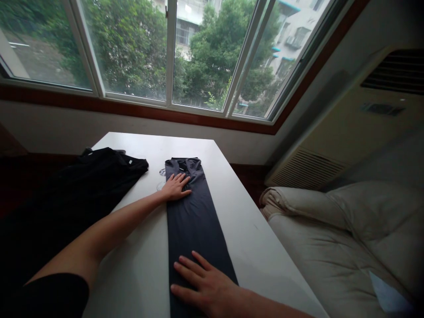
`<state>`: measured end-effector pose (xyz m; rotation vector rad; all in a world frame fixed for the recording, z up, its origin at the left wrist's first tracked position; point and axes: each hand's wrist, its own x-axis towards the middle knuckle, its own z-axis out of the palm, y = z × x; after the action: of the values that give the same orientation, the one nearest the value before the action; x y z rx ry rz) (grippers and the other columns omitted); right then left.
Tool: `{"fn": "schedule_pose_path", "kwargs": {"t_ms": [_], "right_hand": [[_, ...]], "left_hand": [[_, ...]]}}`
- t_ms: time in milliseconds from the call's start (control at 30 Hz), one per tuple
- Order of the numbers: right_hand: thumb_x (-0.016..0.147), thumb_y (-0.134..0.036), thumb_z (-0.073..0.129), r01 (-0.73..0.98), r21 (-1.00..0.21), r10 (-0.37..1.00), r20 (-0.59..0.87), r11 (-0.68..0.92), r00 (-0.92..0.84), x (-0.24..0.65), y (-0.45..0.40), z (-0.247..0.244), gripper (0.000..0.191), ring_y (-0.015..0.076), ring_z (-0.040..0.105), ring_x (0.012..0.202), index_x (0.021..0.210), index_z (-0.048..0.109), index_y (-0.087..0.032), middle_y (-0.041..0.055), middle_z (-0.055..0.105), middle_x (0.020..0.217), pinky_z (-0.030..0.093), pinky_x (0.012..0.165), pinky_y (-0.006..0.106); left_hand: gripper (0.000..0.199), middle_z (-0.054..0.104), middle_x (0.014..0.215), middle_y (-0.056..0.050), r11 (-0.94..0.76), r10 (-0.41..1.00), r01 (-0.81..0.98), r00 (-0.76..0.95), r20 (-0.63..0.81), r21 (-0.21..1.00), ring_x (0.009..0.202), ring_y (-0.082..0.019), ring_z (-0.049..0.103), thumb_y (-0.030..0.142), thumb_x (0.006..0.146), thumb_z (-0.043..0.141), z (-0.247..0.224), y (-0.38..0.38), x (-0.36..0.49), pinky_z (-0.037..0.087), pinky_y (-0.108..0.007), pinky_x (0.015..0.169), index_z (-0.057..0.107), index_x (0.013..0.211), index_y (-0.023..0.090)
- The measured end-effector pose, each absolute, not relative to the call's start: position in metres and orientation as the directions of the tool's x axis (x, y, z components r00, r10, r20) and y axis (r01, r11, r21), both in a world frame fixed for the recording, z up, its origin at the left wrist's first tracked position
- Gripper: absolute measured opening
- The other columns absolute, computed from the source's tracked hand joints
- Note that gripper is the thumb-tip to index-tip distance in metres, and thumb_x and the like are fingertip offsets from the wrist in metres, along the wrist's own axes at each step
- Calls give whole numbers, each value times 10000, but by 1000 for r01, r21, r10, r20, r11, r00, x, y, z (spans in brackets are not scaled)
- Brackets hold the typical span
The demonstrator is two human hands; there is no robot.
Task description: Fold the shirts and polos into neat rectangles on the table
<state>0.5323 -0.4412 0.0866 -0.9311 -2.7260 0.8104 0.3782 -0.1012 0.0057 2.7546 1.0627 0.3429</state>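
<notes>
A dark grey garment (194, 221), folded into a long narrow strip, lies lengthwise on the white table (139, 265). Its far end is bunched, with a gathered edge and a thin loop of cord beside it. My left hand (175, 187) rests flat near that far end, fingers spread on the cloth. Closer to me, my right hand (208, 285) lies palm down on the strip, fingers apart. The near end of the garment runs out of view at the bottom. What kind of garment it is, I cannot tell for sure.
Black clothing (99, 185) is heaped over the table's left side and hangs down. A cream leather sofa (318, 238) stands to the right, with a pale sheet (389, 293) on it. Beyond the table are a wall, a wide window (202, 57) and a floor-standing air conditioner (351, 115).
</notes>
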Motion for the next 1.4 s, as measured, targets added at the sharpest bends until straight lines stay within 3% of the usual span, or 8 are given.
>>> {"fn": "schedule_pose_path", "kwargs": {"t_ms": [133,367,633,833,967,1133,1233,1400], "right_hand": [[1081,-362,525,461,-534,553,14,708,-833,540,-459,83,421,213,393,1524,1502,543,-385,23,463,1624,262,1281,475],[1023,-172,473,829,-349,899,141,436,-414,634,-469,74,444,261,472,1466,1436,620,-241,130,533,1558,400,1219,490],[938,-350,670,774,-311,826,70,551,-560,659,-482,50,761,325,244,1583,1632,372,-260,132,279,1711,265,1272,570],[881,-102,590,722,-275,770,143,635,-622,638,-472,52,660,291,263,1579,1514,534,-280,102,326,1696,278,1268,560],[885,-206,642,716,-308,772,123,627,-623,642,-473,57,665,299,322,1555,1534,507,-251,142,380,1663,268,1267,570],[844,-315,726,656,-282,707,148,700,-692,625,-478,59,711,358,305,1554,1522,521,-257,153,405,1645,195,1256,656],[922,-144,593,636,-265,689,294,725,-662,613,-477,51,504,276,513,1423,1417,602,-244,135,609,1473,336,1230,563],[916,-108,539,650,-336,731,363,681,-578,607,-471,51,454,233,656,1233,1353,628,-197,136,694,1329,551,1049,396]], "left_hand": [[756,299,1714,-95,-693,718,678,677,160,244,1581,-357,233,668,1003,446,19,-100,380,131,-550,1275,339,1652,295],[657,291,1716,-88,-848,519,468,828,212,248,1585,-306,245,561,1046,451,32,-184,353,124,-516,1303,372,1638,287],[764,254,1721,-113,-909,29,-34,989,144,416,1576,-368,263,520,1003,569,62,-332,310,123,-597,1293,282,1671,284],[768,267,1713,-118,-832,-155,-185,983,102,523,1563,-370,292,449,1008,559,95,-388,286,182,-611,1284,244,1684,265],[836,384,1667,-129,-827,-163,-190,982,98,530,1521,-374,385,324,880,643,96,-386,268,207,-593,1285,326,1649,236],[674,579,1517,-102,-898,34,-48,983,178,437,1461,-314,471,225,828,641,78,-386,267,180,-526,1308,503,1487,248],[595,609,1473,-100,-911,90,-6,973,213,413,1403,-309,522,341,872,667,69,-390,279,220,-523,1293,529,1446,269],[816,524,1551,-135,-931,110,28,972,208,365,1382,-376,519,589,799,736,59,-394,290,291,-580,1244,495,1502,251]]}}
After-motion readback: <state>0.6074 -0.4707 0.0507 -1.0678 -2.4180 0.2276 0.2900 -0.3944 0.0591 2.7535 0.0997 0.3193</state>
